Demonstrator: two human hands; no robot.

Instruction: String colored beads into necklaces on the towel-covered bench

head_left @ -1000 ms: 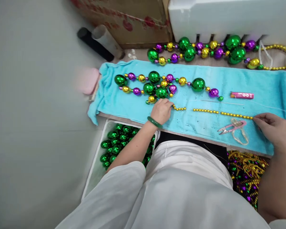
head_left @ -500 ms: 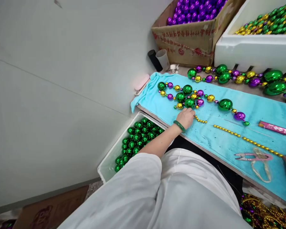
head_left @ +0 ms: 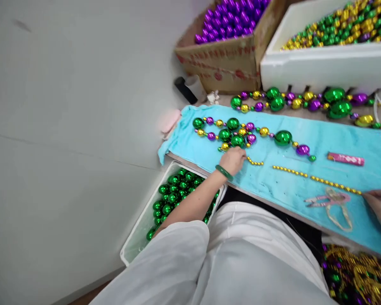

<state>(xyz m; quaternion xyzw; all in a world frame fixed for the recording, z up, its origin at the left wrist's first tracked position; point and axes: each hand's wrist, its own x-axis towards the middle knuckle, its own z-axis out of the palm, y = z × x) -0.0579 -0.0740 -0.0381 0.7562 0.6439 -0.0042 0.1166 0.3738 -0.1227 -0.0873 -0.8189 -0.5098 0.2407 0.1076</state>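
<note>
Gold beads [head_left: 336,184] lie in a thin, broken line across the blue towel [head_left: 374,142] on the counter [head_left: 225,100], and I have a hand at each end. My left forearm [head_left: 193,201] slants up and inward over a white bin [head_left: 135,241] of green beads [head_left: 173,198], a green bangle [head_left: 224,172] at the wrist. That left hand [head_left: 236,157] is palm down, fingers bent and bunched at the line's left end, just below the big-bead strand [head_left: 283,138]; its fingertips are covered from up here, so I can't tell whether it actually grips. My right hand [head_left: 379,205], partly cut off by the view's edge, reaches in from the right with its thumb and forefinger pinching the last bead there. Pink snips [head_left: 344,197] lie just below the line, near the right hand, and a pink lighter [head_left: 346,159] lies above.
</note>
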